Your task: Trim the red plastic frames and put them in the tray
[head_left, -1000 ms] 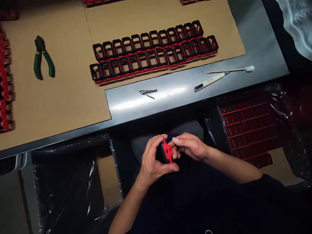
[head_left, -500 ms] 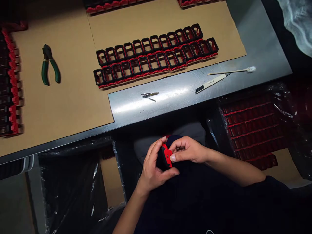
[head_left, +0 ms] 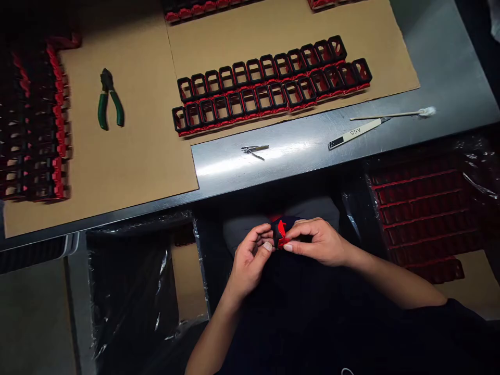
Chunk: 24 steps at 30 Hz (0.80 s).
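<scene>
Low centre of frame, below the desk (head_left: 297,151) edge, we see both hands pinching one small red-and-black part (head_left: 280,234): left hand (head_left: 250,260), right hand (head_left: 318,242); rows of frames (head_left: 273,86) lie above on cardboard

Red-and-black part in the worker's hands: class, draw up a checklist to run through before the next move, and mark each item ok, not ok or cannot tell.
1. Red-and-black part gripped by both hands: ok; the left hand and right hand pinch it from either side.
2. Part fully assembled: cannot tell; fingers cover much of it.
3. Space on the cardboard near the two rows of finished parts: ok.
4. Tools within sight: ok; green pliers, tweezers and swab lie on the table.
5. Bin of stacked parts at the right: ok.
</scene>
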Available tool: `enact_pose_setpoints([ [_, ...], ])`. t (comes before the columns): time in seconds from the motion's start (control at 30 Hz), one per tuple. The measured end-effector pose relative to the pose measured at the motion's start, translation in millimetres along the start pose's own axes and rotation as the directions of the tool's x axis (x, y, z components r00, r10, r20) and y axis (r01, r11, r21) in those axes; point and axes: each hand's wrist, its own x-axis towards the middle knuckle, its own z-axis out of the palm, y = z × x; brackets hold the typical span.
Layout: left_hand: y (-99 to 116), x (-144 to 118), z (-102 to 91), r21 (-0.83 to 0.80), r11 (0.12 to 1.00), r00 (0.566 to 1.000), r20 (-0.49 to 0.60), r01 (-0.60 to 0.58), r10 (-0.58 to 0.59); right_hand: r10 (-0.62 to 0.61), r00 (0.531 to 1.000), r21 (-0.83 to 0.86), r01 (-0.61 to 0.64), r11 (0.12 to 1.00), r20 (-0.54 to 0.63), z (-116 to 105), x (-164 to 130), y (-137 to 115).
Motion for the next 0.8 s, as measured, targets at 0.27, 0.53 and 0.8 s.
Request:
enact_pose_setpoints([
  [0.27,13.2,-2.2,0.2,0.08,0.996,0.989,0.139,0.032,-0.043,-0.317,0.948,-0.208,0.317,0.925,0.035,-2.4,-1.1,5.5],
  [0.53,19.3,-1.4,6.2,0.154,0.988,0.994,0.112,-0.006,-0.011,-0.372,0.927,-0.258,0.371,0.892,0.046,-3.8,0.3,6.5],
  [0.8,10.7,-3.0,11.5,0.37,0.879,0.953,0.094,-0.301,0.286,-0.454,0.891,-0.304,0.428,0.851,-0.017,-3.4,2.0,4.3],
])
